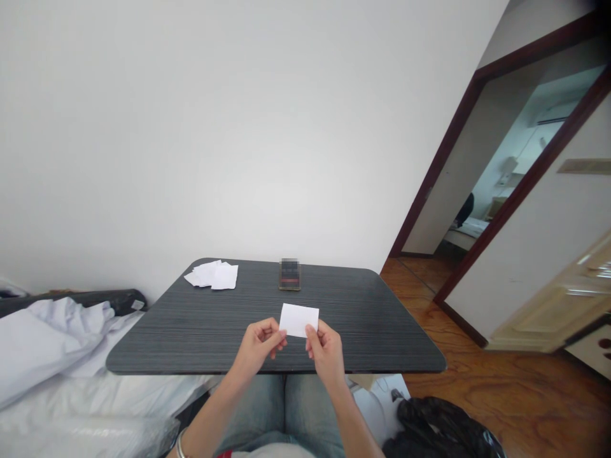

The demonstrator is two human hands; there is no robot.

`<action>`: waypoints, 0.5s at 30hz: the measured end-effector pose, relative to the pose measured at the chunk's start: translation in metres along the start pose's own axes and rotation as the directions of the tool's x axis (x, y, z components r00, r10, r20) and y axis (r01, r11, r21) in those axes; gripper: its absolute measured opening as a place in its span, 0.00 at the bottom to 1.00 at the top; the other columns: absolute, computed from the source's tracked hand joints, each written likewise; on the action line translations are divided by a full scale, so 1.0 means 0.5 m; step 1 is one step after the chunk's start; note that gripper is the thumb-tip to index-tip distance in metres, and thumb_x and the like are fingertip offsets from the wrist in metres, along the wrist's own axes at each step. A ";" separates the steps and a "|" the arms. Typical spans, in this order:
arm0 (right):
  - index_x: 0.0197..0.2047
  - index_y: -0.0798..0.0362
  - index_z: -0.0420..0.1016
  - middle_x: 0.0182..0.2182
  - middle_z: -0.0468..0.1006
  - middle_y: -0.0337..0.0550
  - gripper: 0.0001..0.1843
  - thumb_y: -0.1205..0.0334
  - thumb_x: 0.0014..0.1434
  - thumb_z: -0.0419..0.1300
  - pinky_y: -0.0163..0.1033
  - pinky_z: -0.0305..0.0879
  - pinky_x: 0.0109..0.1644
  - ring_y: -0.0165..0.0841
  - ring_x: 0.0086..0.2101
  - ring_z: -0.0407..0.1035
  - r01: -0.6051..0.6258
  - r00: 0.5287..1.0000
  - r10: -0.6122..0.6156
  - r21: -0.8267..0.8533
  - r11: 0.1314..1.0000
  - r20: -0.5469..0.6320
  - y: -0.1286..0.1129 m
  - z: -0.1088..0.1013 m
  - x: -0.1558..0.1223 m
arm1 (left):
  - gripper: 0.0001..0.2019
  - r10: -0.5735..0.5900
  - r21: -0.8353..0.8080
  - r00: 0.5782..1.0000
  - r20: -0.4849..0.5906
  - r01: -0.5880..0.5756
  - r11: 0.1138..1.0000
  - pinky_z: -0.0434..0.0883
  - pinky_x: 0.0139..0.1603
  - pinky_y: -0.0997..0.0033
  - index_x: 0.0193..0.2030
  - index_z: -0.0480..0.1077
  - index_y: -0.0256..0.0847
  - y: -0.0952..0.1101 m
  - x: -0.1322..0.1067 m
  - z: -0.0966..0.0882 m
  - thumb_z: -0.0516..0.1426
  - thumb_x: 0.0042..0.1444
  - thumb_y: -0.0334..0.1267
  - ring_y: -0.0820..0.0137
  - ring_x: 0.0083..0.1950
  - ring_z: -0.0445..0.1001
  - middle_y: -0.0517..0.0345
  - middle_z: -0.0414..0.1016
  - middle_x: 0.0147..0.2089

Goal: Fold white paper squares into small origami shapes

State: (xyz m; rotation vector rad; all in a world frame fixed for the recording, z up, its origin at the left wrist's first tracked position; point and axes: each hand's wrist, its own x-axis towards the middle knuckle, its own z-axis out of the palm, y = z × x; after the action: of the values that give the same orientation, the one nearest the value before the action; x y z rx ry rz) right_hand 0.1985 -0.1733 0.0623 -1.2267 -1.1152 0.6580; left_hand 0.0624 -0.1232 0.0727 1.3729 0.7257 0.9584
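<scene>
A small white sheet of paper (298, 319) is held up over the near half of the dark table. My left hand (263, 342) pinches its lower left corner between thumb and fingers. At the lower right edge, my right hand (325, 348) grips the same sheet, thumb on the face towards me. The paper looks flat and slightly tilted, and no marks show on it. Farther back on the left of the table lies a loose pile of white paper pieces (213, 275), overlapping one another.
On the dark wood-grain table (363, 318), a dark phone-like object (290, 275), partly blurred, lies near the back edge by the white wall. White bedding (52, 337) is to the left. A black plastic bag (436, 429) sits on the floor at right, below an open doorway.
</scene>
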 end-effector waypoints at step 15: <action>0.23 0.56 0.65 0.12 0.61 0.32 0.16 0.52 0.52 0.53 0.27 0.49 0.15 0.22 0.13 0.53 -0.063 0.995 0.059 0.040 0.997 0.086 0.019 0.018 0.001 | 0.15 -0.004 0.060 1.000 0.017 0.003 0.998 0.58 0.15 0.81 0.26 0.68 0.31 -0.037 0.005 0.020 0.56 0.45 0.45 0.76 0.20 0.63 0.57 0.69 0.21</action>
State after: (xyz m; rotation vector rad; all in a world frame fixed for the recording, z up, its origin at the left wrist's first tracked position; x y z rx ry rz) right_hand 0.1921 -0.1671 0.0529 -1.2099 -1.1314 0.7823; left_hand 0.0750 -0.1245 0.0556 1.4303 0.7487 0.9275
